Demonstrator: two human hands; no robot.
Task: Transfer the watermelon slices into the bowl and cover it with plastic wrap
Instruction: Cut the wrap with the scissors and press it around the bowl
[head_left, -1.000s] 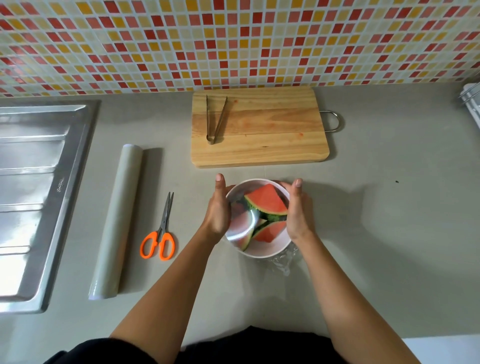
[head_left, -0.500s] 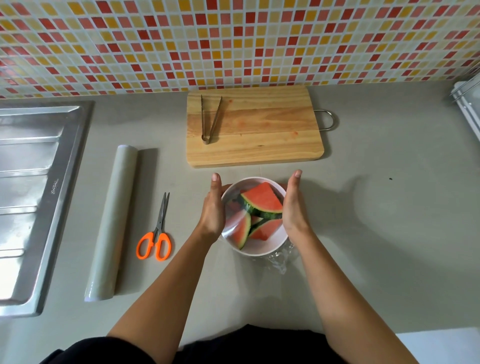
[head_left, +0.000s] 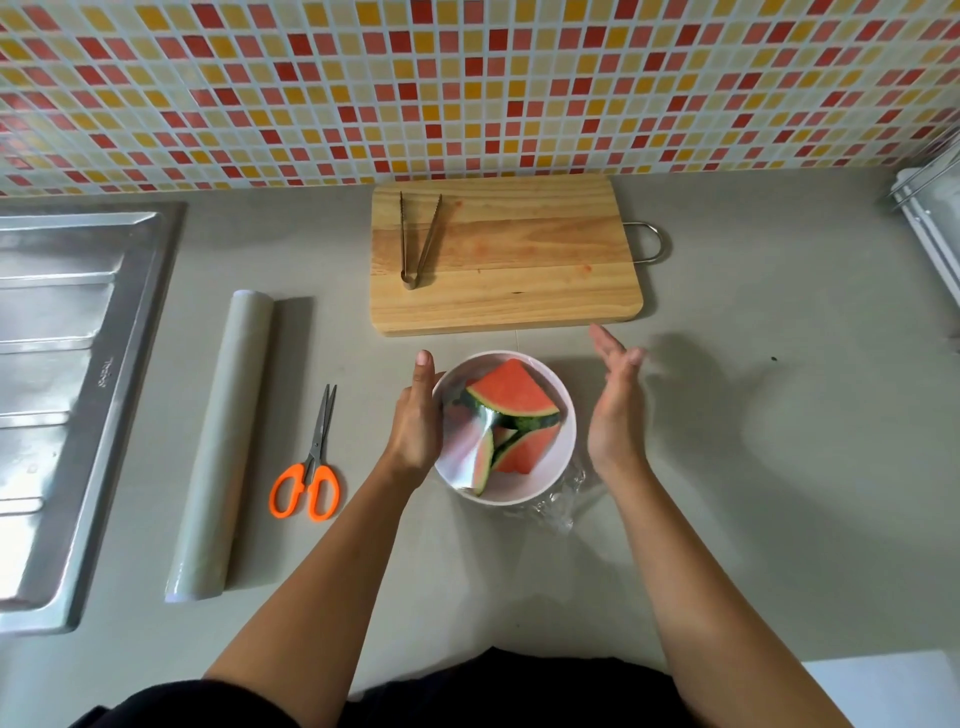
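While I watch through the head camera, the watermelon slices (head_left: 511, 392) sit inside the white bowl (head_left: 519, 493), red flesh up and green rind showing; I count at least 3 wedges. Plastic wrap (head_left: 467, 431) lies stretched over the bowl, throwing glare across its left half, and the loose excess is bunched on the bench (head_left: 753, 467) at the bowl's near right edge. The bowl stands near the middle of the bench, just in front of the cutting board (head_left: 506, 254).

The left hand (head_left: 415, 426) rests flat against the bowl's left wall, straight and uncurled, gripping nothing. The right hand (head_left: 615, 410) hangs just beside the bowl's right side with a gap between them; its fingers (head_left: 605, 340) are spread, straight and slightly blurred, and they hold nothing.

Metal tongs (head_left: 418, 241) lie on the left part of the board, which has a wire handle at its right end. Left of the bowl lie orange-handled scissors (head_left: 306, 467), closed, and beyond them the roll of wrap (head_left: 221, 447), lengthwise. A steel drainboard (head_left: 62, 389) fills the far left, and a red, orange and yellow tiled wall (head_left: 467, 78) runs behind everything.
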